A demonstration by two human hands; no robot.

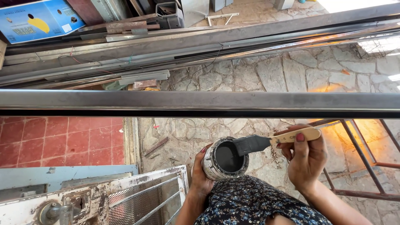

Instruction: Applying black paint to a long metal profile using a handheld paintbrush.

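I log the loading step: left hand (200,177) wrapped around paint can (223,159) at lap level, right hand (306,160) closed on brush (273,139), bristles over the dark paint. Next stroke needs drip control toward steel bar (200,103).

Stone-paved floor (266,75) adjoining red tiles (62,141). Long metal bars (175,46) lie stacked on the paving. A rusty frame (358,166) stands at right.

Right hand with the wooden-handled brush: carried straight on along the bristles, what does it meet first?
Probably the dark paint inside the round metal can held by the left hand; the right hand has the bristles at its rim.
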